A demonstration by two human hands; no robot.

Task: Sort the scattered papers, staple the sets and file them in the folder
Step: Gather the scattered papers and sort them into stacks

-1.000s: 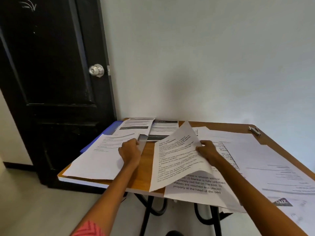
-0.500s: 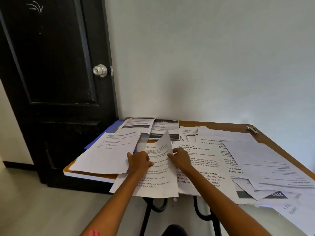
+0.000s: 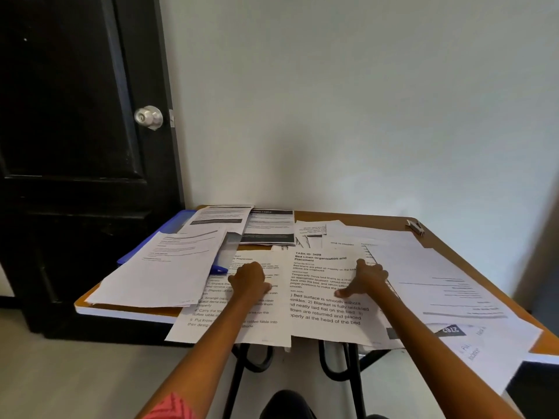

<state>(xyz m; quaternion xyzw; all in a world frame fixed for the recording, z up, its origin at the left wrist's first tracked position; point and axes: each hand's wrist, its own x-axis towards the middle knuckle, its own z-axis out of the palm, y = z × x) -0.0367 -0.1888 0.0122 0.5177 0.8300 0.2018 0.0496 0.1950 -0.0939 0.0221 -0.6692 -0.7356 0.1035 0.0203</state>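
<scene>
Printed white sheets lie scattered over a small wooden table (image 3: 447,249). My left hand (image 3: 249,279) rests flat on a sheet with numbered steps (image 3: 211,322) that hangs over the front edge. My right hand (image 3: 367,278) presses on the sheet headed "Bed Linen Organization" (image 3: 326,309), thumb spread out to the left. A blue folder (image 3: 178,225) lies at the far left, mostly hidden under papers. A small metal stapler (image 3: 415,227) sits at the far right corner. Neither hand holds anything.
A black door with a round silver knob (image 3: 148,117) stands left of the table. A pale wall rises right behind it. More sheets (image 3: 453,288) overhang the right front corner. The table's black legs (image 3: 351,358) show below.
The sheet that my right hand held lifted has been carried left and laid flat in front of me under my left hand. My right hand has moved back right onto the bed linen sheet.
</scene>
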